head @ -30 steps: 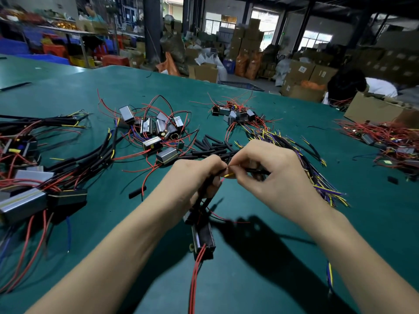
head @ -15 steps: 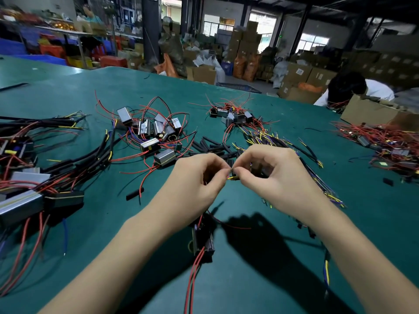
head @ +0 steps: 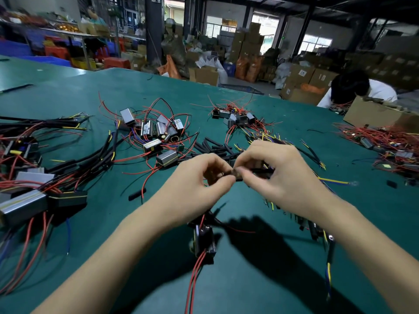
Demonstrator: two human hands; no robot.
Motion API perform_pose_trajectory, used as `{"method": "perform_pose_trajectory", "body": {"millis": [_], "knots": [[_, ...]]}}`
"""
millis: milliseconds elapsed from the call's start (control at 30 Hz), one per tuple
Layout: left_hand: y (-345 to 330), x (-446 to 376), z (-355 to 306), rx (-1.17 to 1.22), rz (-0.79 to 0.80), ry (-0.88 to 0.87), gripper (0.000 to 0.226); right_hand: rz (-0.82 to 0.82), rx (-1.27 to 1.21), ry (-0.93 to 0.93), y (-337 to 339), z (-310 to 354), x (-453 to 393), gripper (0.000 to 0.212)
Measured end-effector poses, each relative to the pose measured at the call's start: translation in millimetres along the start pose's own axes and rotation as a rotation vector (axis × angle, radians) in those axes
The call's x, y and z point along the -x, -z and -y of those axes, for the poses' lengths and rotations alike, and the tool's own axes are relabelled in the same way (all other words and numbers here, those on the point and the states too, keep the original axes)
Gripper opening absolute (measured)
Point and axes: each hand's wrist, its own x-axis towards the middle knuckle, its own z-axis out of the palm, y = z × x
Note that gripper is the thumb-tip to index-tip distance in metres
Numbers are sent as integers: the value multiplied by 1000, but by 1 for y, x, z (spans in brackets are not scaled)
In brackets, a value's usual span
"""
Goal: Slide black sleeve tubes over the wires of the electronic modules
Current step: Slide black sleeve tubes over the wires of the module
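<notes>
My left hand [head: 199,184] pinches the wires of a black module [head: 204,242] that hangs below it over the green table, red leads trailing toward me. My right hand [head: 281,175] pinches a black sleeve tube [head: 260,171] whose end meets the left fingertips. The joint between wire and tube is blurred and hidden by my fingers. Loose black sleeve tubes [head: 215,147] lie just beyond my hands.
A pile of silver modules with red wires [head: 158,137] lies at centre left, another pile [head: 235,117] further back. Sleeved modules [head: 34,189] crowd the left edge. A wire heap [head: 385,146], a cardboard box [head: 374,114] and a seated person [head: 353,89] are at the right.
My hands have stayed together at the table's centre. The yellow wire tip seen between my fingertips earlier is out of sight now, and the hanging module has shifted slightly.
</notes>
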Motion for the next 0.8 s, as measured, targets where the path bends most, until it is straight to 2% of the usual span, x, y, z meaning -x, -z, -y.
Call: {"method": "perform_pose_trajectory", "body": {"millis": [67,133,333,400,500,633,700,767,800], "knots": [[-1,2,0,-175,-78,-169,4,49,-130,-105,4,-1,-1,7],[-2,2,-1,-249,-103,-258,4,83,-215,-172,7,0,-1,9],[-2,4,-4,-307,-97,-313,16,144,-296,-211,6,0,1,9],[-3,4,-6,-209,-104,-252,15,122,-250,-153,5,2,3,9],[-2,3,-10,50,-54,-11,19,59,-57,17,6,5,5,7],[-1,-3,-14,339,71,310,27,-81,431,383,2,8,6,8],[-3,-7,-18,534,119,466,37,-161,651,586,-3,9,5,13],[-1,-7,-20,682,145,529,46,-220,722,633,-7,10,5,19],[0,-6,-19,670,138,502,44,-232,685,576,-10,10,5,17]]}}
